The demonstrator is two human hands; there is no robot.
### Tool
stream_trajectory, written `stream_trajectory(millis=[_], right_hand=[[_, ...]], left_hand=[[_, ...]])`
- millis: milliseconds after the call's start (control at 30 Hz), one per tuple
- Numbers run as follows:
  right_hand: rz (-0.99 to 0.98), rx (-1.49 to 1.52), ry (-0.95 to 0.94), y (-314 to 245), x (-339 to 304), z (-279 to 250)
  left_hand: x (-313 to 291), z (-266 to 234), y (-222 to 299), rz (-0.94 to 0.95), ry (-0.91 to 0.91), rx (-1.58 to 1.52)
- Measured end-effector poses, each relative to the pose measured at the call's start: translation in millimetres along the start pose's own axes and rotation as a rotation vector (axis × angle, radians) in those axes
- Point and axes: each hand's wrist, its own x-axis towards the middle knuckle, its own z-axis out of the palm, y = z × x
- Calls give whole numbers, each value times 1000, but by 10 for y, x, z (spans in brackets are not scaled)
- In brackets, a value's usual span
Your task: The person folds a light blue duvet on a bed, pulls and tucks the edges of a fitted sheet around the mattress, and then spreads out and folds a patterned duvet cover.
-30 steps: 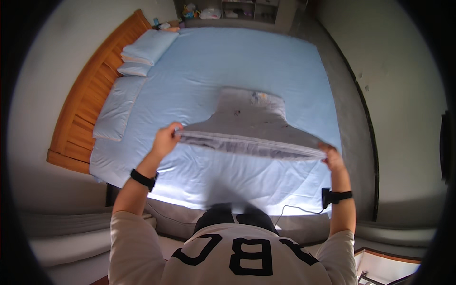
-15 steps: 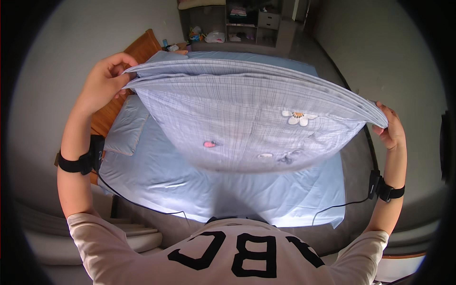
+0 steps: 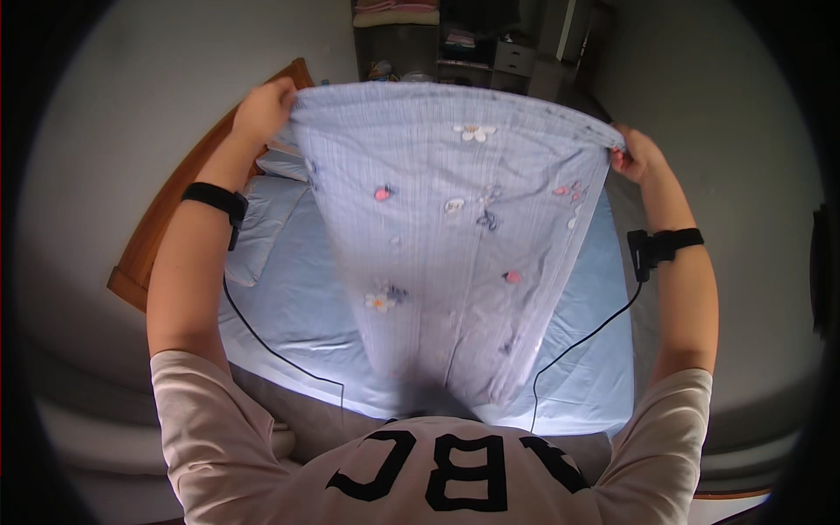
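I see both arms raised. Left hand point(image 3: 261, 107) fingers clamp one top corner of flowered sheet point(image 3: 455, 236); right hand point(image 3: 637, 156) fingers clamp other. Sheet hangs above bed point(image 3: 289, 306).

I see both arms raised over the bed point(image 3: 289, 297), holding up a pale blue sheet with small flower prints point(image 3: 446, 245). My left hand point(image 3: 261, 109) grips its upper corner above the wooden headboard point(image 3: 166, 219); my right hand point(image 3: 640, 157) pinches the other corner, out past the bed's far side. The sheet hangs taut between them and narrows toward my chest — it hides the middle of the bed. Pillows point(image 3: 262, 219) lie at the headboard; shelves point(image 3: 446, 44) stand beyond the bed.
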Motion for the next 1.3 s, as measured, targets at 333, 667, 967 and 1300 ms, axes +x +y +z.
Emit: stream_trajectory(millis=[333,667,967,1300], right_hand=[[-339,-51,137,849,-819,-370],[17,-561,-103,3854,-1762,-1260],[923,-402,22,4827,-2102,-1062],[1198,-172,61,4842,-2000,-1014]], left_hand=[[-1349,-357,311,213,234,-99],[-4056,954,449,-123,-526,-293],[-4975,1488,148,-182,-890,-360],[-4797,1600,35,-358,-1263,-469]])
